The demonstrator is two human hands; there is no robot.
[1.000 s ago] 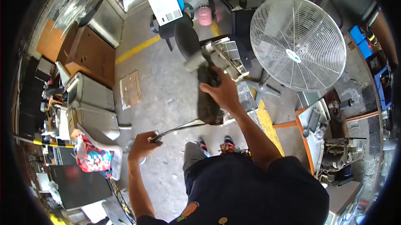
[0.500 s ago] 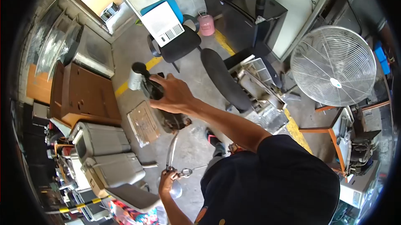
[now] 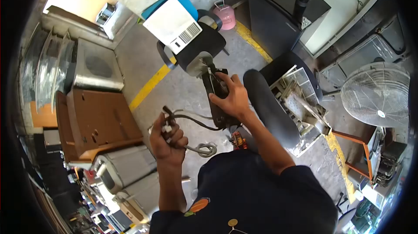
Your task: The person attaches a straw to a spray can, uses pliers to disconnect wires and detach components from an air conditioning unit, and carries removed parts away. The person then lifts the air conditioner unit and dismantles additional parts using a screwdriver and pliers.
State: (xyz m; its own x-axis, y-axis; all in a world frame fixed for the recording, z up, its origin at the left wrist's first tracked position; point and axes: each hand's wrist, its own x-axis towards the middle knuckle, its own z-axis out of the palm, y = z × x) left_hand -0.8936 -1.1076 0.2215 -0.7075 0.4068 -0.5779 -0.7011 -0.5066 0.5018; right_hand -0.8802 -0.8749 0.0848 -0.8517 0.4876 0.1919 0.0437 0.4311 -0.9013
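My right hand (image 3: 233, 97) grips a long dark corded device (image 3: 210, 87) with a rounded grey end; its exact kind is unclear. The device is held in the air above the floor, grey end pointing away from me. From its lower end runs a dark cable (image 3: 193, 120) towards my left hand (image 3: 167, 140). The left fingers are curled round the bunched cable, with a dark end poking out above them. A grey loop of cord (image 3: 207, 150) hangs beside that hand.
Ahead, a white panelled unit (image 3: 174, 23) rests on a black chair (image 3: 204, 47). A pink canister (image 3: 225, 16) stands behind it. To the right are another chair (image 3: 270, 108) bearing metal parts and a large fan (image 3: 376, 95). Brown panels (image 3: 100, 121) and grey bins (image 3: 126, 168) line the left.
The device has swung to the right and closer to my body. My left hand has risen towards it, bringing the cable up. My view has turned and shifted slightly.
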